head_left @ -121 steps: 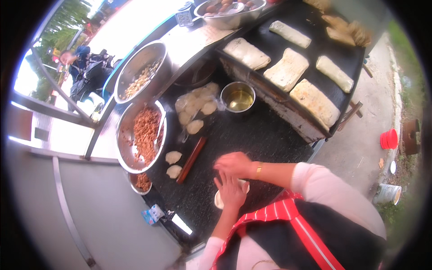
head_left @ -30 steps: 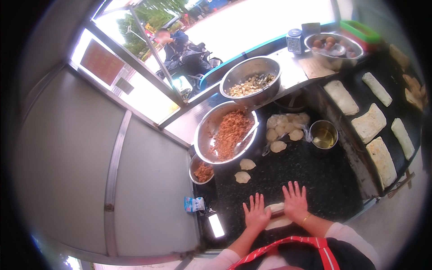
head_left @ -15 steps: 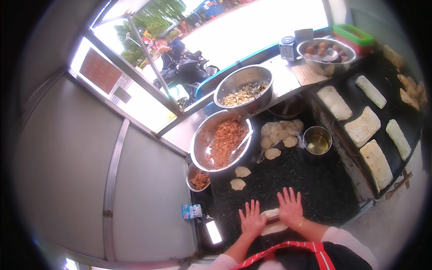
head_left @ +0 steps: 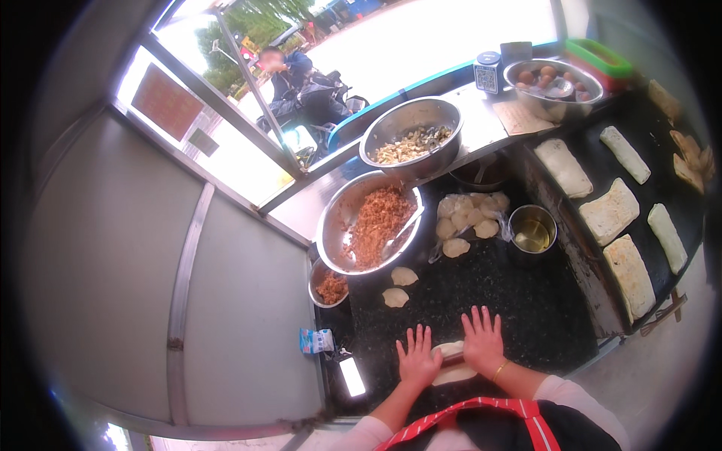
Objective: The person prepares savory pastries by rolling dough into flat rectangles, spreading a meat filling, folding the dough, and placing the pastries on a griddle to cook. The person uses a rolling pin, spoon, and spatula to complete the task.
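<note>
On the black speckled worktop (head_left: 519, 301) lies a flat, pale piece of dough (head_left: 450, 375). Across it runs a short brown rolling pin (head_left: 453, 360). My left hand (head_left: 418, 362) presses flat over the pin's left end, fingers spread. Over the right end lies my right hand (head_left: 484, 347), palm down with its fingers stretched out. The pin's ends are hidden under my palms. Two small dough rounds (head_left: 404, 276) rest farther off to the left. Beyond them stands a large steel bowl (head_left: 328, 239) of reddish minced filling, with a white-handled spoon (head_left: 407, 225) in it.
Several dough rounds (head_left: 468, 214) sit on plastic beside a steel cup of yellow oil (head_left: 532, 235). Flat filled breads (head_left: 629, 274) lie on the griddle (head_left: 602, 161) at right. Another filling bowl (head_left: 412, 167) and an egg bowl (head_left: 590, 102) stand behind. A person (head_left: 289, 79) is outside.
The whole view has shifted slightly. Both hands stay flat over the rolling pin, with little visible movement across the dough.
</note>
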`<state>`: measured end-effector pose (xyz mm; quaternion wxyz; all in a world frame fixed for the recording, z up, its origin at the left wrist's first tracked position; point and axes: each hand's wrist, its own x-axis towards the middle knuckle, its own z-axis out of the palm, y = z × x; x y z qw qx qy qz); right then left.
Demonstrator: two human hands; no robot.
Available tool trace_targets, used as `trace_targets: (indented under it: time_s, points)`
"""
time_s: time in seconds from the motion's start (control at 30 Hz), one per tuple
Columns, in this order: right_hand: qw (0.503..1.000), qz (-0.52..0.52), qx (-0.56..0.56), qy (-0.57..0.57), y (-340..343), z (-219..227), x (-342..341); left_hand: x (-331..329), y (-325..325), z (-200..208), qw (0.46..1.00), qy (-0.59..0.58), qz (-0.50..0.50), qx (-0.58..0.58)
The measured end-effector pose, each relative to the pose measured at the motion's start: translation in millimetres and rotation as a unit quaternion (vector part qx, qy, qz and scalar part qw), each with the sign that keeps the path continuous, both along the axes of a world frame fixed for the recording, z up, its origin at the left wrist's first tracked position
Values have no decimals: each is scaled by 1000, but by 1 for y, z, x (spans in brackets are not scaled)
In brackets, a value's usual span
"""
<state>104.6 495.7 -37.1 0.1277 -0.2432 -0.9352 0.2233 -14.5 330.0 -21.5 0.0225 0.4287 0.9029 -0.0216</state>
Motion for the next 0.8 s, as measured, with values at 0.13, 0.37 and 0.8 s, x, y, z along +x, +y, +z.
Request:
trace_targets:
  time_s: [0.13, 0.37, 0.8]
  points:
    - [1000, 4, -17, -17, -1, -1, 0, 1, 1, 2, 999, -24, 15, -19]
    - [998, 8, -38, -47, 0, 2, 1, 1, 1, 1, 1000, -14, 12, -22]
    - [1000, 5, -20, -19, -1, -1, 2, 1, -1, -2, 1000, -2, 4, -6]
